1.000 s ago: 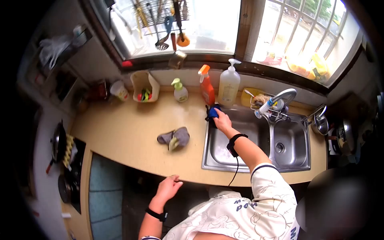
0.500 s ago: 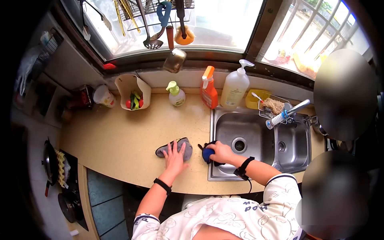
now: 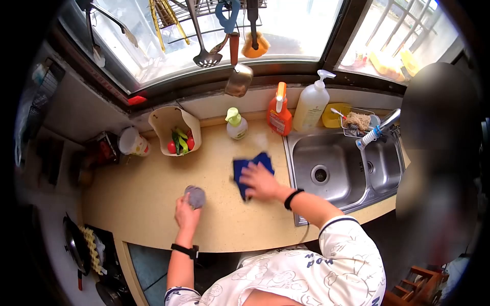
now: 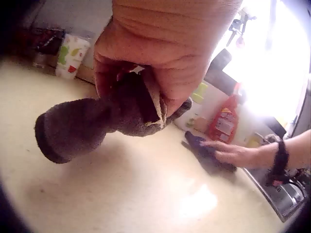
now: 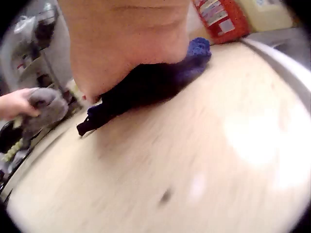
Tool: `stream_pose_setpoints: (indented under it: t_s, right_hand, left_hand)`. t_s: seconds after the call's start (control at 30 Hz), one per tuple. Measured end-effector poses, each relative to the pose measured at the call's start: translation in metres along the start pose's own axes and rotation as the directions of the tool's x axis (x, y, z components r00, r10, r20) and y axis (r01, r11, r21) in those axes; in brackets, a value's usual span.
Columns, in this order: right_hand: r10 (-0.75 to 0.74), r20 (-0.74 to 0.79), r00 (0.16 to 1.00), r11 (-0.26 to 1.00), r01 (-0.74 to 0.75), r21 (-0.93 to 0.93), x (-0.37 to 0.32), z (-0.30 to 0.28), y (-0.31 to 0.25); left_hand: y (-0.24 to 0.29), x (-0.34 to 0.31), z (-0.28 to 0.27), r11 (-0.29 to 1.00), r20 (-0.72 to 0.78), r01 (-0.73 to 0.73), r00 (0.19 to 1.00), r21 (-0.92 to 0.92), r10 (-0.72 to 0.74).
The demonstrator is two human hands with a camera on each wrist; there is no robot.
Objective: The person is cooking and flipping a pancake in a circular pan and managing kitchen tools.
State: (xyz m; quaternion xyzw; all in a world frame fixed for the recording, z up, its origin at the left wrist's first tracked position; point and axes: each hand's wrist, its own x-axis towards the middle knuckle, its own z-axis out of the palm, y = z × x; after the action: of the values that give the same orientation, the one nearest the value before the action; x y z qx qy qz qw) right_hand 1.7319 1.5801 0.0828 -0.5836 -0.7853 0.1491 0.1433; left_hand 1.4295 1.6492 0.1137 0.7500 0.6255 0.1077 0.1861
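Observation:
My left hand [image 3: 187,214] pinches a bunched grey cloth [image 3: 195,196] over the front left part of the counter. In the left wrist view the grey cloth [image 4: 73,128] hangs above the surface, its dark-edged end sticking out to the left. Fingers spread, my right hand [image 3: 260,182] presses a dark blue cloth [image 3: 263,159] onto the counter, left of the sink. Seen from the right wrist, the blue cloth [image 5: 197,53] lies under the palm, which hides part of it.
The wooden counter [image 3: 153,209] meets a steel double sink [image 3: 332,191] on the right. Along the wall stand a vegetable bin [image 3: 176,127], a paper cup [image 3: 133,143], a green-topped pump bottle [image 3: 236,125], an orange spray bottle [image 3: 279,115] and a large pump bottle [image 3: 311,107].
The left hand came onto the grey cloth, picked it up and carried it left. The right hand brought the blue cloth from the sink's left rim onto the counter, where it now lies spread wider.

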Motion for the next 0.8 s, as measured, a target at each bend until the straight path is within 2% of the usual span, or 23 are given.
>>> stream_pose_setpoints:
  t_s: [0.03,0.07,0.1,0.17,0.23,0.3,0.37,0.43,0.5,0.53,0.57,0.63,0.67,0.73,0.8]
  right_hand:
    - [-0.096,0.124,0.988,0.994,0.089,0.058,-0.012,0.001,-0.017]
    - [-0.196,0.146,0.97,0.98,0.188,0.068,-0.028,0.002,-0.031]
    - [-0.242,0.156,0.958,0.969,0.232,0.081,-0.043,0.009,-0.038]
    - [-0.232,0.215,0.949,0.972,0.22,0.078,-0.062,-0.004,-0.038]
    - [-0.081,0.199,0.977,0.995,0.089,-0.035,-0.07,-0.011,-0.021]
    - [0.203,0.143,0.969,0.969,-0.177,-0.175,-0.054,-0.021,0.0]
    - [0.388,-0.001,0.921,0.907,-0.383,-0.175,-0.026,-0.021,0.03]
    - [0.525,-0.059,0.849,0.833,-0.527,-0.166,0.019,-0.018,0.053]
    - [0.602,-0.111,0.791,0.779,-0.612,-0.137,0.061,-0.01,0.061]
    - [0.631,-0.088,0.77,0.757,-0.637,-0.145,0.077,-0.011,0.048]
    - [0.58,-0.073,0.811,0.792,-0.583,-0.183,0.085,-0.004,0.035]
    - [0.384,-0.062,0.921,0.903,-0.388,-0.186,0.076,0.012,0.002]
    - [0.285,0.031,0.958,0.944,-0.275,-0.179,0.067,0.01,-0.018]
    - [0.092,0.114,0.989,0.993,-0.083,-0.082,0.034,0.023,-0.044]
    - [-0.023,0.149,0.989,0.998,0.031,-0.048,-0.004,0.025,-0.055]
  left_hand:
    - [-0.01,0.001,-0.004,1.0,0.002,-0.01,1.0,-0.01,0.01]
    - [-0.02,0.001,-0.011,0.999,0.012,0.028,1.0,0.035,-0.029]
    - [-0.029,0.0,-0.015,0.994,0.022,0.067,0.997,0.083,-0.069]
    - [-0.047,-0.002,-0.015,0.993,0.058,0.075,0.995,0.086,-0.08]
    - [-0.057,-0.006,-0.013,0.993,0.097,0.079,0.991,0.088,-0.088]
    - [-0.063,-0.009,-0.013,0.992,0.115,0.077,0.989,0.101,-0.089]
    - [-0.068,-0.01,-0.008,0.992,0.126,0.083,0.988,0.09,-0.094]
    - [-0.066,-0.009,-0.005,0.993,0.131,0.087,0.987,0.08,-0.097]
    - [-0.062,-0.011,-0.004,0.998,0.139,0.045,0.989,0.044,-0.05]
    - [-0.058,-0.011,-0.003,0.998,0.14,0.037,0.989,0.05,-0.044]
    - [-0.055,-0.01,-0.003,1.0,0.13,0.004,0.991,0.019,-0.006]
    - [-0.046,-0.013,-0.007,0.999,0.128,-0.038,0.991,-0.015,0.039]
    - [-0.038,-0.013,-0.011,0.998,0.137,-0.054,0.989,-0.032,0.058]
    - [-0.026,-0.01,-0.014,0.995,0.148,-0.082,0.985,-0.056,0.09]
    - [-0.016,-0.01,-0.014,0.986,0.174,-0.136,0.973,-0.094,0.151]
